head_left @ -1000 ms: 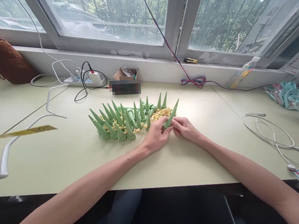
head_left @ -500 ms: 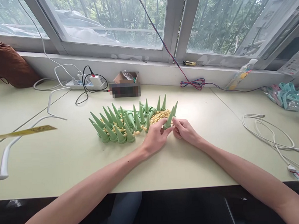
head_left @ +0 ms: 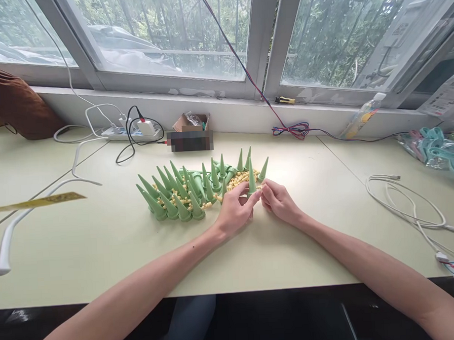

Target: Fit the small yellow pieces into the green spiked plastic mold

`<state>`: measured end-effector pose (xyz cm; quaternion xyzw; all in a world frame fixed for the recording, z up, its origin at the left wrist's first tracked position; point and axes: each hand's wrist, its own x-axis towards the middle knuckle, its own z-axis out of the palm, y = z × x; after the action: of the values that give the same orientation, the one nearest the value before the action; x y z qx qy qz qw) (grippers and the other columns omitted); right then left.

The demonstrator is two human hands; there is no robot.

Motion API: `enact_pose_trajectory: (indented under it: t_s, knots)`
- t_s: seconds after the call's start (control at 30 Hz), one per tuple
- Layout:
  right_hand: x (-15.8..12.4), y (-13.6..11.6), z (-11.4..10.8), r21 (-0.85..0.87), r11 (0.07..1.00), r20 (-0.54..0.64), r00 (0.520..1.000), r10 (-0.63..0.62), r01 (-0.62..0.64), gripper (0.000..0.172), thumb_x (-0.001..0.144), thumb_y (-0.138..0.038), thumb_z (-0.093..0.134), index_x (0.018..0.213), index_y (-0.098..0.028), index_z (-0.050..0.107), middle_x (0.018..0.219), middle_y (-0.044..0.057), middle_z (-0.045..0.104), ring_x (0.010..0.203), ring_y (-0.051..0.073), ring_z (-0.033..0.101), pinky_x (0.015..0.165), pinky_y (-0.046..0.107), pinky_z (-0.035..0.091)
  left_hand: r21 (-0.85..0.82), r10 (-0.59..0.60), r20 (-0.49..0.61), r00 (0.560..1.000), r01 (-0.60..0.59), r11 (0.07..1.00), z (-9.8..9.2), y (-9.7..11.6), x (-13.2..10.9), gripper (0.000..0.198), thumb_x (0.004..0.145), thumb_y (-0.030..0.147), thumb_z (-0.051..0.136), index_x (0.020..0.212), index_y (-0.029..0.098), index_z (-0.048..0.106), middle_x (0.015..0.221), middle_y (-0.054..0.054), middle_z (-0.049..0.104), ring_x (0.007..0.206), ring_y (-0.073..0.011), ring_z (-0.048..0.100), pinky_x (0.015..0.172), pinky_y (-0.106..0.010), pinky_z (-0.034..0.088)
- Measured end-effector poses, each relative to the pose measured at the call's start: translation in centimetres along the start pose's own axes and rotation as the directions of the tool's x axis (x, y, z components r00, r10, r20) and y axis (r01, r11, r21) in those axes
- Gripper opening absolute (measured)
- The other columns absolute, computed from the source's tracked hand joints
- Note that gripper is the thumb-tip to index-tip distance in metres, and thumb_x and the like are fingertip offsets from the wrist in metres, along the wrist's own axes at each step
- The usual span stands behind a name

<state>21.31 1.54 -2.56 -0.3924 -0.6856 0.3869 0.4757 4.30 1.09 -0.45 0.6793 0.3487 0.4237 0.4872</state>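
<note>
My left hand (head_left: 233, 211) is closed around the base of a green plant watering spike (head_left: 251, 174), which points upward. Against the side of that spike, my right hand (head_left: 281, 202) pinches a small yellow valve (head_left: 260, 188) between thumb and fingers. Just behind the hands leans another green spike (head_left: 264, 169). To the left stand several green spikes (head_left: 183, 210) in rows, many with yellow valves at their sides. A pile of loose yellow valves (head_left: 239, 178) lies behind my left hand, partly hidden by it.
A power strip (head_left: 107, 134) with cables and a small open cardboard box (head_left: 194, 122) are at the back. A bundled red-blue wire (head_left: 293, 130) lies near a plastic bottle (head_left: 363, 116). White cable (head_left: 407, 206) and bagged teal items (head_left: 442, 146) occupy the right.
The spike in my left hand has turned from tilted right to nearly upright and shifted slightly left. My right hand stays close against its side. The view has tipped slightly.
</note>
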Motion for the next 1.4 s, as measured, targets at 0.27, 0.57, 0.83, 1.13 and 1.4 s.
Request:
enact_pose_trajectory:
  t_s: [0.27, 0.57, 0.83, 1.13, 1.4]
  knots:
    - [0.1, 0.3, 0.0, -0.022, 0.998, -0.079, 0.995, 0.061, -0.063, 0.060, 0.096, -0.061, 0.041, 0.051, -0.020, 0.037, 0.044, -0.004, 0.037, 0.039, 0.009, 0.033, 0.040, 0.025, 0.027, 0.214, 0.173, 0.084, 0.981, -0.187, 0.959, 0.2, -0.9, -0.2, 0.025, 0.092, 0.034, 0.059, 0.111, 0.019, 0.062, 0.079, 0.000, 0.060, 0.052, -0.0075, 0.048, 0.050, -0.021, 0.044]
    - [0.3, 0.3, 0.2, -0.072, 0.995, -0.101, 0.993, 0.058, -0.065, 0.058, 0.094, -0.062, 0.042, 0.055, -0.019, 0.044, 0.046, -0.003, 0.039, 0.042, 0.010, 0.034, 0.041, 0.024, 0.028, 0.223, 0.158, 0.074, 0.985, -0.170, 0.960, 0.4, -0.8, -0.2, 0.024, 0.090, 0.035, 0.061, 0.106, 0.018, 0.062, 0.077, 0.001, 0.055, 0.050, -0.0064, 0.044, 0.047, -0.020, 0.038]
    - [0.1, -0.3, 0.3, -0.088, 0.996, -0.124, 0.992, 0.001, -0.012, 0.031, 0.097, -0.049, 0.049, 0.086, -0.020, 0.051, 0.062, -0.004, 0.050, 0.049, 0.010, 0.044, 0.048, 0.023, 0.037, -0.145, -0.080, 0.025, 0.996, 0.083, 0.986, 0.1, 0.2, 0.1, 0.038, 0.086, 0.052, 0.063, 0.099, 0.016, 0.056, 0.090, -0.004, 0.063, 0.043, -0.0065, 0.052, 0.037, -0.021, 0.043]
    - [0.2, -0.3, 0.3, -0.127, 0.991, -0.080, 0.996, -0.043, 0.033, 0.026, 0.098, -0.044, 0.049, 0.098, -0.019, 0.058, 0.072, -0.001, 0.057, 0.053, 0.010, 0.050, 0.052, 0.025, 0.042, -0.254, -0.123, 0.015, 0.992, 0.123, 0.959, -0.2, 0.5, 0.2, 0.040, 0.089, 0.053, 0.060, 0.089, 0.014, 0.056, 0.076, -0.001, 0.060, 0.040, -0.0056, 0.051, 0.035, -0.019, 0.038]
    - [0.0, -0.2, 0.2, -0.153, 0.988, -0.090, 0.995, -0.029, 0.015, 0.029, 0.098, -0.045, 0.047, 0.087, -0.019, 0.056, 0.057, -0.004, 0.050, 0.048, 0.011, 0.047, 0.050, 0.025, 0.040, -0.172, -0.063, 0.035, 0.997, 0.068, 0.983, -0.1, 0.1, 0.0, 0.040, 0.088, 0.054, 0.060, 0.098, 0.016, 0.055, 0.085, -0.003, 0.062, 0.041, -0.0053, 0.050, 0.035, -0.020, 0.039]
